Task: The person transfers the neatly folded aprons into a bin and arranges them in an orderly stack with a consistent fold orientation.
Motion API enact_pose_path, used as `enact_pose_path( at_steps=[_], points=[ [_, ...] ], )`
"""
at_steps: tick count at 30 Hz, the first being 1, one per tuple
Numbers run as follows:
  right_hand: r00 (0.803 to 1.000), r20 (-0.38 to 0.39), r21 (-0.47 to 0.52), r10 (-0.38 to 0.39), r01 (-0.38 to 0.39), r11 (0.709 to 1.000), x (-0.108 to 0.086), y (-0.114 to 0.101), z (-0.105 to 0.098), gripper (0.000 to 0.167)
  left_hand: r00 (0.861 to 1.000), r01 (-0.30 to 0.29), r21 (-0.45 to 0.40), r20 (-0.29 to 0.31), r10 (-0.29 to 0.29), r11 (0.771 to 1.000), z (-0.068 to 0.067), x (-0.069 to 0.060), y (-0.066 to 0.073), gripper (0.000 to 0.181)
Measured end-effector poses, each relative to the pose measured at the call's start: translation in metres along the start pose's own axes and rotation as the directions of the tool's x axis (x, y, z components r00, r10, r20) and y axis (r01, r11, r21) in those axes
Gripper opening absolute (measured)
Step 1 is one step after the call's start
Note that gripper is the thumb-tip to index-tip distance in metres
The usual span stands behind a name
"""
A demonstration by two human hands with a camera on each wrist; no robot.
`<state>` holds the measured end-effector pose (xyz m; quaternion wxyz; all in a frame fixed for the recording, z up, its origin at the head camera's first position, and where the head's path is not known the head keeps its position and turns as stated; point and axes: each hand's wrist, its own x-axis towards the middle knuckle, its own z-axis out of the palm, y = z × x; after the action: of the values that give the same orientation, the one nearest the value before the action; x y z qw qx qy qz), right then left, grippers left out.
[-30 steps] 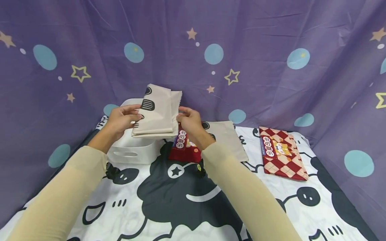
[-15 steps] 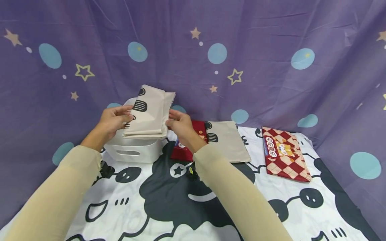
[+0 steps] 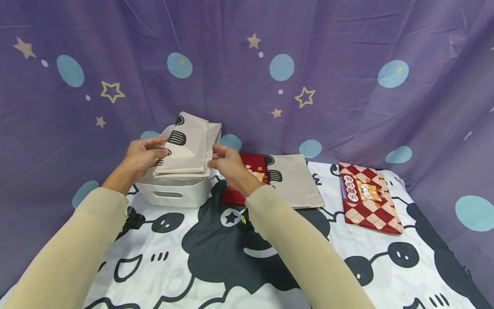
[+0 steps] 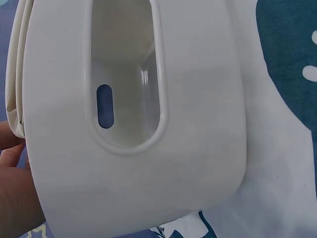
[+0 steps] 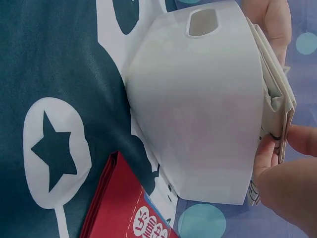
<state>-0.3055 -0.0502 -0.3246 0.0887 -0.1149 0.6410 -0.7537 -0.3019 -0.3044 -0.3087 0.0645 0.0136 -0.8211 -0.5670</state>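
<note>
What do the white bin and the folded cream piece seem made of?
The white bin looks like molded plastic, smooth with a soft sheen: rigid walls, rounded edges, handle slots. The folded cream piece seems to be matte cloth, its layers creasing softly, though a thin coated sheet is possible.

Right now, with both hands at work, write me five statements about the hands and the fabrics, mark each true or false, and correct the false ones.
1. The left hand and right hand both hold the folded cream fabric with black print. True.
2. That fabric lies flat on the bedding. False: it is held up at the top of the white plastic bin.
3. The bin's wall has an oblong slot. True.
4. The red-and-cream diamond-checked fabric is inside the bin. False: it lies on the black-and-white patterned sheet, far to the right.
5. The hanging curtain is plain green. False: the curtain is purple, with stars and blue spots.
</note>
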Motion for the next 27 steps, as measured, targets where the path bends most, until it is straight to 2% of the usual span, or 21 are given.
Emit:
enact_pose_path(
  at_steps=[9, 15, 21, 23, 27],
  points=[
    [1.0, 0.003, -0.025, -0.002, 0.003, 1.0, 0.0012, 0.0022, 0.005, 0.065, 0.999, 0.015, 0.064, -0.033, -0.013, 0.998, -0.0025, 0.0011, -0.0008, 0.053],
    [0.999, 0.043, -0.037, 0.031, -0.03, 0.999, 0.0021, 0.0023, 0.0054, 0.067, 0.999, 0.014, 0.085, -0.041, -0.011, 0.996, -0.0052, 0.0025, -0.0048, 0.053],
    [0.996, 0.07, -0.059, 0.046, -0.042, 0.997, 0.0007, -0.0003, 0.0056, 0.066, 0.998, -0.022, 0.126, -0.051, 0.029, 0.992, -0.0072, 0.0015, -0.0063, 0.051],
    [0.997, 0.056, -0.091, 0.048, -0.042, 0.995, -0.0002, -0.001, 0.0052, 0.065, 0.997, -0.056, 0.212, -0.046, 0.067, 0.976, -0.0067, 0.0009, -0.0065, 0.049],
    [0.999, 0.006, -0.164, 0.052, -0.05, 0.985, -0.0019, -0.0022, 0.0031, 0.06, 0.991, -0.113, 0.404, -0.024, 0.133, 0.908, -0.0029, -0.0017, -0.0044, 0.047]
  ],
)
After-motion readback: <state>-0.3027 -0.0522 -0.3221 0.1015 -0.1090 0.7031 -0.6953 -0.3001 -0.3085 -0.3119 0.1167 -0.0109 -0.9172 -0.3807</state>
